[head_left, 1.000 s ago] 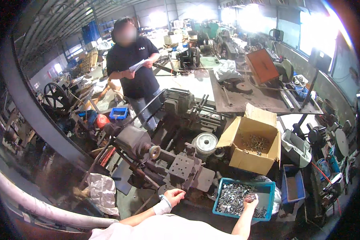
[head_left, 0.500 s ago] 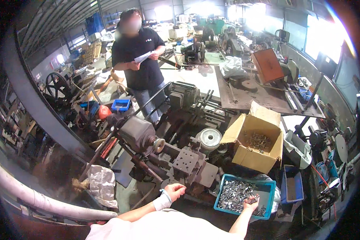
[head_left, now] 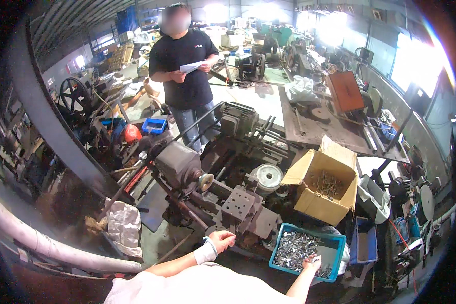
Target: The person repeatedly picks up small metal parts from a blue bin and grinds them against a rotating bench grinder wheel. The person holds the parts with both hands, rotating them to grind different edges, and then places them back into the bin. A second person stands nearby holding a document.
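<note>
The right hand lies among small grey metal pieces inside a rectangular teal plastic tray; the left hand is curled beside a dark metal machine. Whether either clasps a piece cannot be told. Pieces cover most of the tray; none can be judged finished.

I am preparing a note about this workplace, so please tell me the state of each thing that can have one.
Teal tray: open, partly filled
Metal parts: loose, mostly toward the left
Left hand: curled, outside the tray
Right hand: at the metal parts, grip unclear
Cardboard box: flaps open, small pieces inside
Blue bin: open-topped
Paper: held by the standing person
</note>
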Demonstrator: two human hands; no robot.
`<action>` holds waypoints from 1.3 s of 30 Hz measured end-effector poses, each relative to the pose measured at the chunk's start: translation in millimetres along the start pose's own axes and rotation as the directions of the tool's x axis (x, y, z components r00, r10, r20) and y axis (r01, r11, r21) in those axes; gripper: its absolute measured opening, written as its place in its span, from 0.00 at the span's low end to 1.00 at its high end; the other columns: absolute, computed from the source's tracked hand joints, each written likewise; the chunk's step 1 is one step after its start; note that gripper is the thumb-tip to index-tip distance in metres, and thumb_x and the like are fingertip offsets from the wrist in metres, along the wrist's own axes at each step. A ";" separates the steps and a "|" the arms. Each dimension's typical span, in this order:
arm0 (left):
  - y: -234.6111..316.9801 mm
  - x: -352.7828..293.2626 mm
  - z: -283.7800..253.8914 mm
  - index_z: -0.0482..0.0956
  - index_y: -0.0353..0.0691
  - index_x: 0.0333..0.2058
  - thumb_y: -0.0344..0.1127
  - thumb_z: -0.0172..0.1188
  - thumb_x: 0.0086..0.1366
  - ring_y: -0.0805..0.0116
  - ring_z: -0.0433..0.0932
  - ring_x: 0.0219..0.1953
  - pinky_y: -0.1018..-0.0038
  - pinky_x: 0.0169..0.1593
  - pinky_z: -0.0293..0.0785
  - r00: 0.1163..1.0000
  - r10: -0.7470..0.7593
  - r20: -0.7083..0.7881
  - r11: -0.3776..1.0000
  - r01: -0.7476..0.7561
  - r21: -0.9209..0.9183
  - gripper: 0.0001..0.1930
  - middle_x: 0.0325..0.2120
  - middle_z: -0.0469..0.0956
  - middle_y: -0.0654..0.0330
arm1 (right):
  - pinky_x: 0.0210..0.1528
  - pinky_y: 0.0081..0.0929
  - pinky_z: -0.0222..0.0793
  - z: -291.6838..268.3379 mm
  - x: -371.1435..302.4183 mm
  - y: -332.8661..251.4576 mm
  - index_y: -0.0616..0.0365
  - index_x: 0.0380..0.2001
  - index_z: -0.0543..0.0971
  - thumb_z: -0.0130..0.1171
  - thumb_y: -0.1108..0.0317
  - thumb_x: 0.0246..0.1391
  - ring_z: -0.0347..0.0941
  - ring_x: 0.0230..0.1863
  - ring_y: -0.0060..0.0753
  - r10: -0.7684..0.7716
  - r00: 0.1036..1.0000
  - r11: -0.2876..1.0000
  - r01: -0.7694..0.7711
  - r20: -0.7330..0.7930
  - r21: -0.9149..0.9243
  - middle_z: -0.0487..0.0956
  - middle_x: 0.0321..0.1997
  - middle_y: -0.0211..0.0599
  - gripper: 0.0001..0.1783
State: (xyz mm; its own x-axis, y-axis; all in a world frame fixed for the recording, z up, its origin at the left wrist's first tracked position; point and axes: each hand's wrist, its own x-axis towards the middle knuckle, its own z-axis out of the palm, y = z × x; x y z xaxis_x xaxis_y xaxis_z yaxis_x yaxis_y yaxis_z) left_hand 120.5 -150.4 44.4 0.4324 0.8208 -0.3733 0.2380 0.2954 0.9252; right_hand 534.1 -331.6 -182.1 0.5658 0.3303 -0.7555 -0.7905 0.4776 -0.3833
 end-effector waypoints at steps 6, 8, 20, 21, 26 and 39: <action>-5.2 10.4 -1.5 0.75 0.37 0.34 0.39 0.54 0.56 0.82 0.66 0.16 0.84 0.18 0.64 0.999 -0.045 0.018 0.997 0.046 -0.061 0.12 0.21 0.75 0.65 | 0.13 0.15 0.59 26.5 -44.8 -1.3 0.50 0.29 0.72 0.47 0.64 0.37 0.66 0.18 0.22 0.070 0.994 0.987 -0.081 0.088 0.136 0.73 0.21 0.29 0.12; -1.0 12.6 0.3 0.75 0.37 0.34 0.39 0.54 0.56 0.82 0.66 0.15 0.84 0.18 0.64 0.998 -0.057 0.040 0.995 0.060 -0.085 0.12 0.21 0.75 0.65 | 0.13 0.15 0.59 26.3 -39.3 0.2 0.48 0.30 0.73 0.46 0.64 0.38 0.66 0.19 0.22 0.056 0.989 0.990 -0.073 0.139 0.124 0.74 0.24 0.29 0.12; -7.0 43.6 34.8 0.71 0.36 0.38 0.39 0.49 0.60 0.78 0.67 0.19 0.80 0.24 0.67 0.888 -0.212 0.408 0.833 0.383 -0.400 0.13 0.24 0.73 0.61 | 0.10 0.16 0.46 94.5 -136.1 37.5 0.49 0.31 0.73 0.50 0.62 0.46 0.58 0.12 0.19 0.054 0.912 0.989 0.008 0.408 -0.151 0.67 0.15 0.22 0.09; -9.1 49.7 43.3 0.70 0.36 0.39 0.40 0.48 0.61 0.78 0.69 0.21 0.79 0.25 0.68 0.860 -0.218 0.461 0.782 0.437 -0.444 0.14 0.24 0.73 0.60 | 0.09 0.16 0.46 109.0 -157.0 47.6 0.50 0.31 0.72 0.50 0.63 0.46 0.57 0.11 0.19 0.026 0.891 0.976 0.074 0.453 -0.203 0.67 0.15 0.23 0.08; -1.2 57.5 84.7 0.68 0.37 0.42 0.54 0.39 0.61 0.60 0.72 0.39 0.65 0.46 0.66 0.760 -0.314 0.569 0.583 0.628 -0.516 0.25 0.34 0.73 0.55 | 0.13 0.17 0.59 163.3 -254.4 117.2 0.59 0.31 0.70 0.52 0.71 0.47 0.65 0.15 0.24 -0.298 0.600 0.690 0.673 0.742 -0.267 0.71 0.21 0.31 0.06; -4.8 44.5 53.3 0.66 0.34 0.42 0.52 0.40 0.61 0.63 0.69 0.43 0.68 0.48 0.64 0.668 0.183 0.721 0.247 0.678 -0.692 0.25 0.39 0.70 0.52 | 0.44 0.33 0.60 173.6 -331.2 190.8 0.60 0.25 0.73 0.58 0.77 0.33 0.69 0.31 0.39 -0.245 -0.121 -0.190 0.979 0.962 0.075 0.74 0.27 0.37 0.09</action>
State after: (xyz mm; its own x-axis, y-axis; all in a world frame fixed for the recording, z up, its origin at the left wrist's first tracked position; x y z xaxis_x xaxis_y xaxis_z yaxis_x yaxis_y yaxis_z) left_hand 185.0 -141.4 19.7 0.9595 0.2503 -0.1289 -0.2495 0.9681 0.0222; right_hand 236.5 -208.6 87.2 0.3505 0.6258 0.6968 0.7217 0.2937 -0.6268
